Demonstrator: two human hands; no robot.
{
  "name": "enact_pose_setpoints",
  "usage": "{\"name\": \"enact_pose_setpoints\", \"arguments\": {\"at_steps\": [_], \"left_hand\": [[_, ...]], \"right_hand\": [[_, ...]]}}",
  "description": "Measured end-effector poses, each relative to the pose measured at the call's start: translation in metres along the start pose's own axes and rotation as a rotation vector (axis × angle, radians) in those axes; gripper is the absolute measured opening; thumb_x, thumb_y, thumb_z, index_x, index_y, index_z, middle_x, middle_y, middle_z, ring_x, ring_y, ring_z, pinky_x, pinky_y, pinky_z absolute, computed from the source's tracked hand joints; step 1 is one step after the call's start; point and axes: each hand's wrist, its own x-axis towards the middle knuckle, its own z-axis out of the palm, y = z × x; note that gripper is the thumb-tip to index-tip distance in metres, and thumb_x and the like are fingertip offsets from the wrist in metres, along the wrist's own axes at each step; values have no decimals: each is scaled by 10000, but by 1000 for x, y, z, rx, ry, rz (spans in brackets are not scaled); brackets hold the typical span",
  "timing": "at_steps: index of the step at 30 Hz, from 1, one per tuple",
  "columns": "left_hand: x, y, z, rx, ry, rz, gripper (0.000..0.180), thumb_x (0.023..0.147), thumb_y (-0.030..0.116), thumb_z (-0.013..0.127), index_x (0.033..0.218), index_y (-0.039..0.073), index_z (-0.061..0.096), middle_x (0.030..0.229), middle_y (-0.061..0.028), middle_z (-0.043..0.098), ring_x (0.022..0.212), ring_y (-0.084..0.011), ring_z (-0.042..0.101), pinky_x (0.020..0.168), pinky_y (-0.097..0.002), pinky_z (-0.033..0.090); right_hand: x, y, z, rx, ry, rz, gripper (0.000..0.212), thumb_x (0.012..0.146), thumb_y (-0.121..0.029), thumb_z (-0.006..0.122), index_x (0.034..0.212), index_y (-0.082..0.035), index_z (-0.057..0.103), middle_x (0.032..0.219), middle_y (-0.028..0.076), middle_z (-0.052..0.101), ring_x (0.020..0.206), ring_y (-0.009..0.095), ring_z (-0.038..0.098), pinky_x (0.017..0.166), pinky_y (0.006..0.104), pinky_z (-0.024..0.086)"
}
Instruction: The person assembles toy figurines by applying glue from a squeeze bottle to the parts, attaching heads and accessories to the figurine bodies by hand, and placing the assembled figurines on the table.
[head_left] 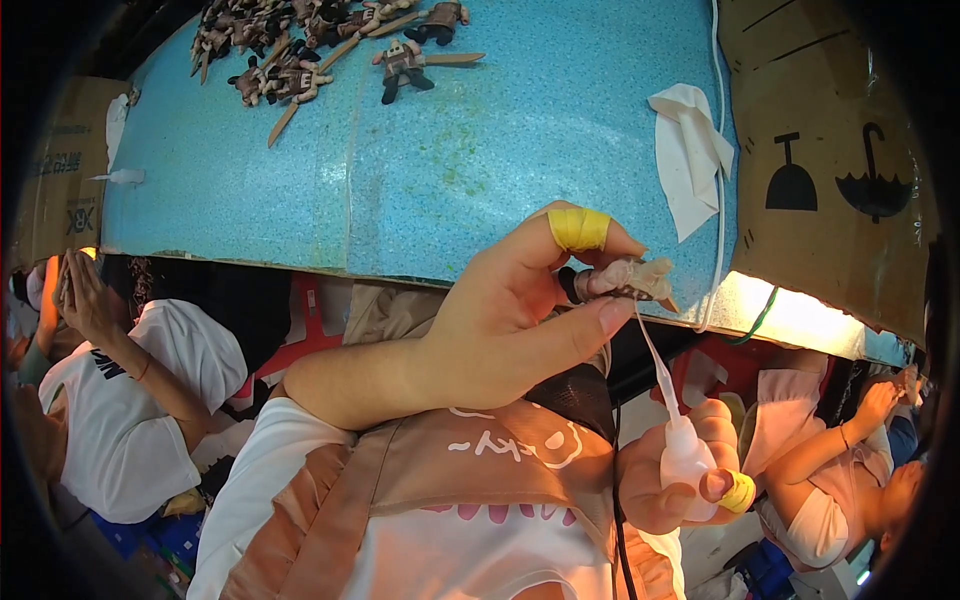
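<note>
Head view showed the right hand nearest, wrapped around a small squeeze bottle whose thin nozzle rose to a tiny figurine. Left hand, just above the bottle, pinched that figurine at the blue counter edge. Beyond lay open counter, a white cloth, then more figurines far back.
</note>
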Motion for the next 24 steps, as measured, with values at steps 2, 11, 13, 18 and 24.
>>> {"name": "enact_pose_setpoints", "arguments": {"at_steps": [2,11,13,18,24], "left_hand": [[-1,1,0,-19,4,-14,370,838,-35,526,1186,14,408,1071,-80,492,1040,-171,510,899,-330,407],[2,5,-2,-26,63,-27,367,848,-12,524,1195,19,407,1071,-94,521,1024,-178,521,866,-322,430],[3,7,-4,-23,77,-27,368,850,-5,524,1198,19,406,1072,-99,527,1001,-179,528,847,-320,441],[-1,6,-13,40,204,10,381,841,93,568,1185,20,422,1033,-108,545,883,-182,540,750,-335,478],[0,7,-12,-11,207,55,381,827,63,575,1177,13,434,1034,-100,535,896,-185,547,762,-334,487]], "right_hand": [[0,-1,1,-1,-2,6,185,803,-233,603,876,-98,500,511,-29,368,412,101,267,444,283,188],[-8,6,2,147,218,67,173,777,-188,598,883,-73,524,693,0,443,568,162,339,601,303,304],[-6,11,1,257,424,80,200,764,-171,599,906,-43,540,850,13,507,706,205,403,744,332,359],[31,49,4,-42,-229,552,351,738,-64,650,1051,39,530,977,108,560,838,202,540,722,326,446],[56,85,35,-439,-371,191,309,701,-84,678,978,-30,553,849,124,556,803,274,546,715,348,420]]}}
